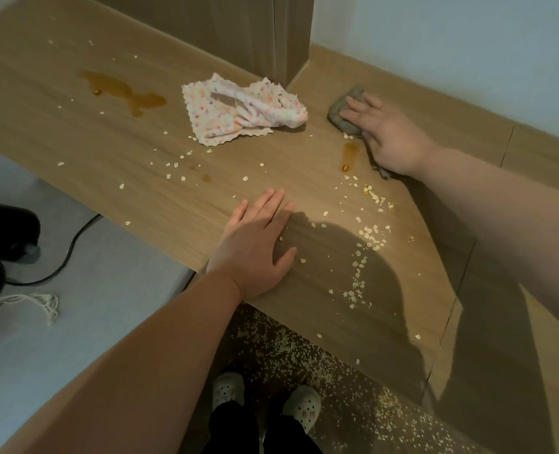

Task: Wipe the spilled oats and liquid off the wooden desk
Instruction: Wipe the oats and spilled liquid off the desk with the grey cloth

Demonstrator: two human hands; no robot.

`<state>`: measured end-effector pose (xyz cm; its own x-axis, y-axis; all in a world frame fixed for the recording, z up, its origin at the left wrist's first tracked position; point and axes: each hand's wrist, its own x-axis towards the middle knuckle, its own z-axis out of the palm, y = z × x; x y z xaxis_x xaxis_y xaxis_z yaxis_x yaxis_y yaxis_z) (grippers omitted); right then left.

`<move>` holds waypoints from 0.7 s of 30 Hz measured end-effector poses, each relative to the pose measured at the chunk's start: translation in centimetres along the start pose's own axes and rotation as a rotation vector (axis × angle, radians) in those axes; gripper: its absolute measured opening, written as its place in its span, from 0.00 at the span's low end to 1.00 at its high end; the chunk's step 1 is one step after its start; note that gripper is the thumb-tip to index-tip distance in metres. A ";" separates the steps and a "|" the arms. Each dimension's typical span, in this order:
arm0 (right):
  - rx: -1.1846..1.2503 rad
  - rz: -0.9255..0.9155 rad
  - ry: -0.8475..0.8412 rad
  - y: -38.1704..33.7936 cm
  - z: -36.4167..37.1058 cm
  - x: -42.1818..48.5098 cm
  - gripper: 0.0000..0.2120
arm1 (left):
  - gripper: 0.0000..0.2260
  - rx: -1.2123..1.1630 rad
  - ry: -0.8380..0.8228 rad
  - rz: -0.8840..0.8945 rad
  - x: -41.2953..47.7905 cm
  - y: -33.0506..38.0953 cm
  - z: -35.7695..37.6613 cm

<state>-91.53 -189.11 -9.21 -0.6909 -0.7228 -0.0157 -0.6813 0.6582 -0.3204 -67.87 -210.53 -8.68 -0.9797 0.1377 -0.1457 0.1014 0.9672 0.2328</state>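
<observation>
Floor, left of the worktop: a black cable [75,247] and a white cord [42,306] lie on the pale floor.

Worktop [42,103], left portion: the larger amber liquid puddle [124,91] sits well back from the front edge. A few single oats lie scattered around it.

Worktop, centre: a crumpled patterned cloth [242,109] lies near the rear edge, just in front of a vertical wooden panel [271,34]. It is to the right of the larger puddle and does not touch it. No hand is on it.

Front edge, centre: the left hand [255,244] rests palm down on the worktop. Its fingers are straight and slightly spread, and they hold nothing.

Worktop, right of the left hand: the densest band of oats [370,237] runs from near the front edge back toward the right hand. A smaller liquid streak [350,154] lies at the far end of this band.

Worktop, right portion: a grey cloth [347,109] lies just beside the smaller streak. The right hand [386,136] presses flat on it, with its fingers extended rather than curled around the cloth.

Floor below the front edge: many spilled oats [288,348] cover the dark floor around two white clogs [227,389].
</observation>
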 end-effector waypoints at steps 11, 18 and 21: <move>0.050 -0.276 -0.237 -5.5 0.9 -10.3 0.29 | 0.30 0.024 0.001 0.006 0.0 0.0 0.3; 0.122 0.070 -0.102 -0.6 -1.5 -7.5 0.29 | 0.31 0.028 0.032 0.010 0.0 0.0 0.4; 0.138 0.249 0.011 1.1 -1.6 -8.7 0.28 | 0.31 0.037 0.020 0.004 0.1 0.0 0.5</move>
<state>-86.63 -181.76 -7.89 -0.8360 -0.5395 -0.1002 -0.4513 0.7799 -0.4336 -67.89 -210.44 -9.15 -0.9826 0.1372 -0.1252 0.1108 0.9740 0.1979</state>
